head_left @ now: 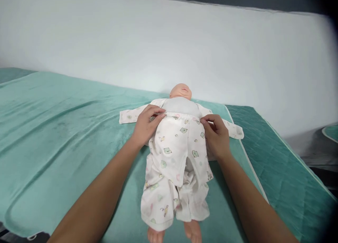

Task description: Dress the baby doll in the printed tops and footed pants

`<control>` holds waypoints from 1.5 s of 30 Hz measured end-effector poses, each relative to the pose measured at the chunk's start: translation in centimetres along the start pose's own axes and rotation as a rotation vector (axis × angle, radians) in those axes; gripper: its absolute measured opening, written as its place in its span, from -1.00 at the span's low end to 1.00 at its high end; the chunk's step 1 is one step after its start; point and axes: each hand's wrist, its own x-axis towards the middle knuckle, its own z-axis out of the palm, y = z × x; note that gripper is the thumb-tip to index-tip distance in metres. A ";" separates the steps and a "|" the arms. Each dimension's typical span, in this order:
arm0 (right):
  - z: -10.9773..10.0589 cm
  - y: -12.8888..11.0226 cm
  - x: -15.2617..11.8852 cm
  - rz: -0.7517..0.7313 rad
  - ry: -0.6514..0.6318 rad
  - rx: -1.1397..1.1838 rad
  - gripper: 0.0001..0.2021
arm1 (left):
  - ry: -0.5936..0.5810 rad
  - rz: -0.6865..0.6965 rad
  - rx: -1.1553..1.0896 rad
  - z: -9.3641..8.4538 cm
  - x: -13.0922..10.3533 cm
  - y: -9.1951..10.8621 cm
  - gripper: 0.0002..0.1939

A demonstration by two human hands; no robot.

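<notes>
A baby doll [180,91] lies on its back, head away from me and bare feet [155,235] toward me. White printed baby pants [174,141] cover its belly and legs, with a slit at the crotch. My left hand [148,123] pinches the waistband at its left end. At the right end, my right hand [216,134] has its fingers closed on the waistband. Above the pants shows the doll's grey-white torso [179,106]. A printed baby shirt [129,116] is spread beneath the doll, its sleeves reaching out to both sides.
A smooth teal blanket [66,141] with soft creases lies under the doll. Darker quilted teal bedding [285,176] extends to the right. A white wall [132,42] rises behind the doll's head.
</notes>
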 end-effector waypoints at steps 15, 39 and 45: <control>0.1 0.0 0.8 -0.137 -0.192 -0.009 -0.72 | -0.381 -0.136 -0.133 -1.0 1.2 0.2 -0.77; -0.5 -0.7 2.4 0.053 -0.468 0.008 -0.73 | -0.176 0.218 0.247 0.9 0.4 0.2 -0.88; -0.3 -1.0 2.8 -0.035 -0.477 -0.046 -0.76 | -0.205 0.030 0.272 1.4 2.0 -0.4 -0.87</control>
